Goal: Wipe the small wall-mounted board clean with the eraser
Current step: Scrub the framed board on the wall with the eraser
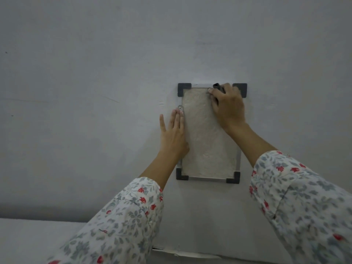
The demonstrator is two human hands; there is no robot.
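While the left hand [172,133] lies flat, the right hand [227,106] grips the mostly hidden eraser [217,85] against the board [207,141].

Smudged upright board [206,141], dark eraser [218,87] top edge

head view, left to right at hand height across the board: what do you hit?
Bare wall → left hand, flat against the board's left edge → smudged board surface → right hand, gripping the dark eraser by the top edge.

Dim, flat grey light, soft focus, faint shadows
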